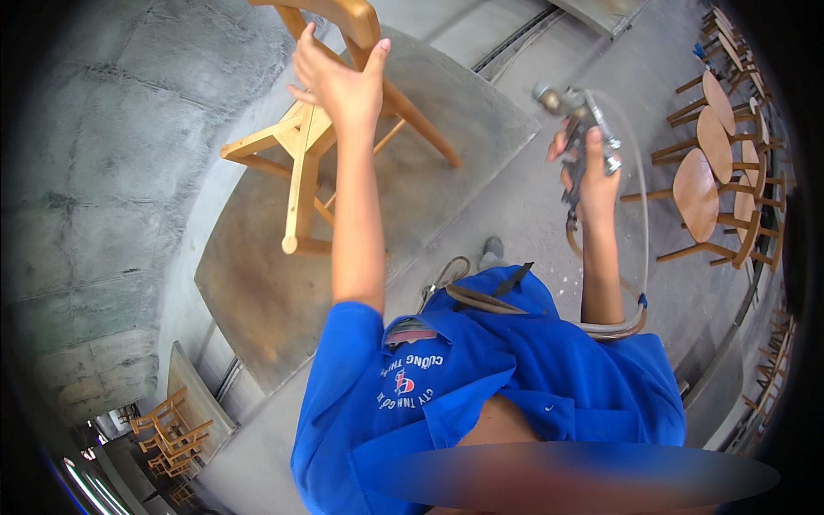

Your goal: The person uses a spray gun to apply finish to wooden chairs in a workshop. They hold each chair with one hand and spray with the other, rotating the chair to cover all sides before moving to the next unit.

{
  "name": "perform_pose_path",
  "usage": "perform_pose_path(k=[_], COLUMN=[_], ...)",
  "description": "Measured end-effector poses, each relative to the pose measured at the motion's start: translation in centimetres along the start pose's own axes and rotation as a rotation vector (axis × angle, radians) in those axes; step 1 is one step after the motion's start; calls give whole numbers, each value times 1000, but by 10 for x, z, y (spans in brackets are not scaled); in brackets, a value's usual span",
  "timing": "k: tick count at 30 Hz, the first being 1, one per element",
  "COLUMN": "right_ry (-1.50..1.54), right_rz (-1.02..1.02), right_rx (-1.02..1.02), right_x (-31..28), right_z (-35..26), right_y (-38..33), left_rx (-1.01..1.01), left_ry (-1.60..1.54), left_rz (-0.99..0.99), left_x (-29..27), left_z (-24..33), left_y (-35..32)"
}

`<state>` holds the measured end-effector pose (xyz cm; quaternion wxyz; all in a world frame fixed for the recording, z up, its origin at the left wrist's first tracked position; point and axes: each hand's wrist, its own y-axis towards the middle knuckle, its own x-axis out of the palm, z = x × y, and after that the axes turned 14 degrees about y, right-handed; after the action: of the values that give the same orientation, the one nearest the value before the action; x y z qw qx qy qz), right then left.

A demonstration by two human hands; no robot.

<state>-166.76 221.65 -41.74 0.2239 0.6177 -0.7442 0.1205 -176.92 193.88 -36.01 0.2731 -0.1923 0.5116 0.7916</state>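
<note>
A light wooden chair frame (pixel 297 193) stands tilted on a broad grey-brown board (pixel 245 266) at the upper left. In front of its curved top rail, my left hand (pixel 345 90) has its fingers and thumb spread apart; whether the palm touches the wood is hard to tell. My right hand (pixel 598 184) is wrapped round the grip of a metal spray gun (pixel 590 116), raised to the right of the board with its nozzle end toward the chair. From the gun, a clear hose (pixel 644 206) loops down beside my right forearm.
Several wooden chairs with oval panels (pixel 696 193) stand in a row along the right. More chair frames (pixel 176 433) sit at the lower left. A grey concrete-like wall (pixel 129 172) bounds the left side. A belt pouch (pixel 485 299) hangs at my waist.
</note>
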Motion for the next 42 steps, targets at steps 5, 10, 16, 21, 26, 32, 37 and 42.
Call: perform_pose_path(k=[5, 10, 16, 21, 26, 32, 37, 42], right_ry=[84, 223, 593, 359, 192, 16, -265, -358], right_rz=[-168, -360, -246, -30, 212, 404, 319, -19], right_rx=[-131, 101, 266, 500, 658, 650, 598, 515], right_x=[15, 14, 8, 2, -47, -110, -116, -55], right_z=[-32, -25, 21, 119, 219, 305, 306, 258], right_y=[21, 14, 59, 79, 87, 75, 59, 8], left_rx=[-27, -397, -628, -702, -730, -689, -753, -628], left_ry=[-370, -428, -565, -654, -615, -504, -602, -510], left_rz=[-230, -1102, -1447, -1333, -1084, -1013, -935, -1024], left_x=[24, -15, -82, -118, -145, -166, -174, -178], left_z=[-34, -94, -109, -103, -99, -94, -91, -92], left_y=[-72, -225, -340, -368, -365, -340, -319, -311])
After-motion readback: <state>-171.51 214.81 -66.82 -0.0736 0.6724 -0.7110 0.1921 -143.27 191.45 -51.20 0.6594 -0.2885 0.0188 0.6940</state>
